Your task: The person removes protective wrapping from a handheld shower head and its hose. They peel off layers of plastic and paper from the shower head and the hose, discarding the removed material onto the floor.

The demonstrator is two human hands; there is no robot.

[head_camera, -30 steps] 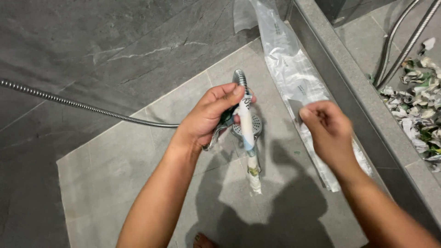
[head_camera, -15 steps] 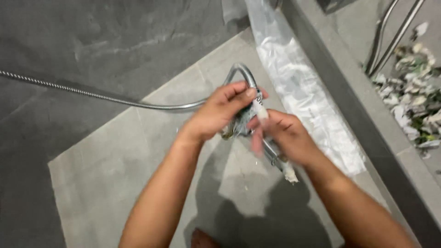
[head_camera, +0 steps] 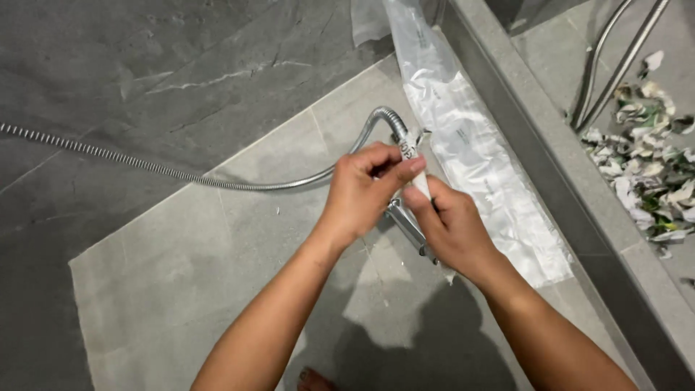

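Over the grey floor tile (head_camera: pixel 181 289), we've got both hands on a chrome shower handset (head_camera: pixel 407 221). Left hand (head_camera: pixel 362 192) is closed around the head end, thumb and fingers pinching by the white wrapping (head_camera: pixel 414 163) near the hose joint. Right hand (head_camera: pixel 452 228) is closed on the handle lower down, gripping it together with the white strip that runs along it. Handset sits in the air between the two hands, above the tile, not resting on anything.

Metal hose (head_camera: pixel 145 165) is attached, loops up at the joint and trails off left across the floor. Clear plastic bag (head_camera: pixel 478 166) lies flat just beside the hands, against the grey ledge (head_camera: pixel 550 166). Torn paper scraps (head_camera: pixel 651 166) are piled beyond the ledge.

Our read on progress: handset is out of the bag, wrapping partly on, so stripping looks midway. White strip and the tag at the joint are left to come off.
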